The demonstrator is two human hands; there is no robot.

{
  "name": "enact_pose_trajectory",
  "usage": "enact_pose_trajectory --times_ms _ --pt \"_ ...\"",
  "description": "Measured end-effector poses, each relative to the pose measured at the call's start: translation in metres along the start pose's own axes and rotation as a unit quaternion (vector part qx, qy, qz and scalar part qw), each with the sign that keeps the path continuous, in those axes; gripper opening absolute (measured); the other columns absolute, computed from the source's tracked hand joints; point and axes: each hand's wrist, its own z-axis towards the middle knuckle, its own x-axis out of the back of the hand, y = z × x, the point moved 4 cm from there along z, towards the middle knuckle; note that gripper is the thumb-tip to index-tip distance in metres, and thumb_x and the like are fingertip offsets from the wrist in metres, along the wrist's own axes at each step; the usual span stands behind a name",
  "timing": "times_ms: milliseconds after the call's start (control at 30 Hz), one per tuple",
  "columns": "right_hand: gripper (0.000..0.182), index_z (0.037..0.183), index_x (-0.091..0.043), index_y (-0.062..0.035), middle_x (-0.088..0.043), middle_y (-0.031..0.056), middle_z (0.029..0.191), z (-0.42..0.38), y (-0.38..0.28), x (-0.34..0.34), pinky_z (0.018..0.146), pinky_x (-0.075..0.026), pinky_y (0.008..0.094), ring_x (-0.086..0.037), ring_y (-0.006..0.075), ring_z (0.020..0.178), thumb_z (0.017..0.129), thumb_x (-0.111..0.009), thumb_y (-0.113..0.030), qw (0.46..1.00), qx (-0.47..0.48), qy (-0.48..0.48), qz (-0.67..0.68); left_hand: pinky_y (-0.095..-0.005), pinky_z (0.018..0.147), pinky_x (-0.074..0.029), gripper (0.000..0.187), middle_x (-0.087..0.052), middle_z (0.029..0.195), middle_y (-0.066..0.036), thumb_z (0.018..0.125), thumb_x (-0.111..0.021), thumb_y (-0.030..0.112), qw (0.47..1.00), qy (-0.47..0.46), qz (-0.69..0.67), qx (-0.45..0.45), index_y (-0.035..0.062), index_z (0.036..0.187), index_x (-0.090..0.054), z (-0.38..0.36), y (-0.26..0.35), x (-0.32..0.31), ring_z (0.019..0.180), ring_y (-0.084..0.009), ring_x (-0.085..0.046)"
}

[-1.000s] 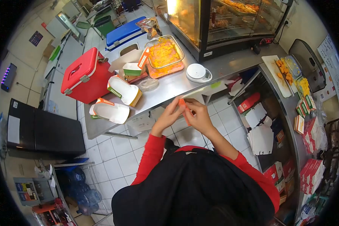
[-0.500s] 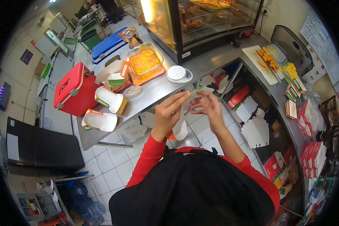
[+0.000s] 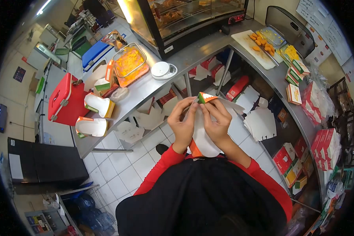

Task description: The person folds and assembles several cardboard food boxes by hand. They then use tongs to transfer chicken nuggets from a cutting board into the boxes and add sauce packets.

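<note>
A partly folded cardboard food box point(image 3: 202, 135), white inside with orange and green printing outside, is held in front of my body. My left hand point(image 3: 183, 122) pinches its left side near the upper edge. My right hand point(image 3: 215, 121) grips the other side, both thumbs close together below the green and orange corner. The fingers partly cover the folds, so how the flaps join there is hidden. On the counter to the left stand two opened boxes of similar look, one food box point(image 3: 99, 105) behind another food box point(image 3: 91, 126).
A white scale point(image 3: 161, 70) and a glass tray of orange-yellow food point(image 3: 129, 63) stand on the steel counter, beside a red cooler box point(image 3: 65, 100). A heated display cabinet point(image 3: 177, 23) is behind. Rightward are a cutting board point(image 3: 253, 51) with orange pieces and flat cardboard sheets point(image 3: 261, 122) on a shelf.
My right hand has closed onto the box, and both hands now hold it lower and nearer together. The box's printed corner has turned into view. The camera view has shifted.
</note>
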Motion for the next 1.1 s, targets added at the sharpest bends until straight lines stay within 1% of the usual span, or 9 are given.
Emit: enact_pose_trajectory --times_ms 33,133,233,300,433,633,733,867,1100 --pt "0.012 0.088 -0.065 0.0064 -0.062 0.0117 0.082 0.0 -0.001 0.002 0.064 -0.046 0.0255 -0.06 0.0178 0.071 0.076 -0.066 0.005 1.0 -0.005 -0.007 0.002 -0.0277 0.081 -0.05 0.009 -0.064 0.097 -0.011 0.083 -0.062 -0.001 0.999 -0.01 0.038 0.02 -0.0039 0.09 -0.065 -0.001 0.002 -0.001 0.089 -0.0172 -0.063" --pt "0.012 0.088 -0.066 0.0061 -0.063 0.0119 0.081 0.003 0.005 0.003 0.064 -0.046 0.0253 -0.061 0.0178 0.073 0.077 -0.066 0.003 0.998 -0.034 -0.052 0.021 -0.0274 0.077 -0.052 0.009 -0.064 0.095 -0.012 0.081 -0.062 -0.002 0.983 -0.096 0.148 -0.051 -0.0044 0.09 -0.064 0.009 0.006 0.002 0.086 -0.0186 -0.064" --pt "0.011 0.087 -0.068 0.0055 -0.063 0.0118 0.082 0.0 0.017 0.004 0.065 -0.046 0.0252 -0.061 0.0172 0.074 0.077 -0.066 0.002 0.988 -0.09 -0.106 0.073 -0.0251 0.072 -0.052 0.013 -0.064 0.093 -0.01 0.081 -0.064 0.001 0.981 -0.12 0.147 -0.035 -0.0048 0.092 -0.064 0.012 0.013 0.008 0.084 -0.0146 -0.063" --pt "0.01 0.086 -0.069 0.0041 -0.064 0.0102 0.084 -0.001 0.023 -0.002 0.066 -0.047 0.0248 -0.061 0.0154 0.075 0.077 -0.067 0.002 0.972 -0.15 -0.124 0.129 -0.0249 0.066 -0.054 0.011 -0.064 0.091 -0.011 0.08 -0.063 -0.001 0.979 -0.108 0.157 -0.069 -0.0052 0.09 -0.064 0.013 0.019 0.01 0.08 -0.0165 -0.065" --pt "0.009 0.085 -0.069 0.0039 -0.064 0.0097 0.084 0.0 0.018 -0.015 0.066 -0.048 0.0248 -0.061 0.0149 0.075 0.077 -0.067 0.003 0.97 -0.146 -0.111 0.159 -0.0239 0.063 -0.055 0.009 -0.064 0.09 -0.011 0.08 -0.063 -0.002 0.985 -0.097 0.137 -0.033 -0.0045 0.089 -0.065 0.016 0.022 0.021 0.079 -0.0159 -0.066" --pt "0.01 0.083 -0.07 0.003 -0.065 0.0104 0.083 0.009 0.011 -0.044 0.067 -0.047 0.0258 -0.061 0.0158 0.075 0.073 -0.07 0.003 0.978 -0.125 -0.101 0.134 -0.0198 0.066 -0.048 0.014 -0.063 0.094 -0.009 0.083 -0.063 0.001 0.992 -0.084 0.098 -0.007 -0.004 0.095 -0.067 0.031 0.017 0.045 0.079 -0.01 -0.059" --pt "0.01 0.08 -0.069 0.0027 -0.065 0.0112 0.079 0.02 0.005 -0.058 0.067 -0.047 0.0274 -0.062 0.0178 0.073 0.07 -0.07 0.002 0.979 -0.126 -0.104 0.12 -0.0192 0.065 -0.049 0.011 -0.064 0.094 -0.009 0.083 -0.062 0.001 0.99 -0.117 0.071 0.015 -0.0028 0.092 -0.068 0.045 0.016 0.063 0.079 -0.0094 -0.06" --pt "0.009 0.079 -0.069 0.0021 -0.065 0.0113 0.079 0.027 0.002 -0.091 0.068 -0.047 0.0279 -0.062 0.019 0.074 0.07 -0.071 0.001 0.98 -0.107 -0.113 0.122 -0.0184 0.064 -0.048 0.013 -0.063 0.095 -0.008 0.086 -0.059 0.001 0.988 -0.108 0.113 0.017 -0.0032 0.095 -0.066 0.062 0.013 0.086 0.078 -0.0093 -0.059" --pt "0.012 0.081 -0.069 0.0015 -0.067 0.0106 0.081 0.038 -0.016 -0.141 0.069 -0.048 0.0287 -0.063 0.0197 0.074 0.069 -0.072 0.001 0.976 -0.078 -0.15 0.138 -0.0212 0.062 -0.05 0.012 -0.062 0.095 -0.01 0.087 -0.055 0.001 0.987 -0.021 0.144 -0.064 -0.0042 0.094 -0.064 0.083 0.022 0.125 0.079 -0.0122 -0.06"
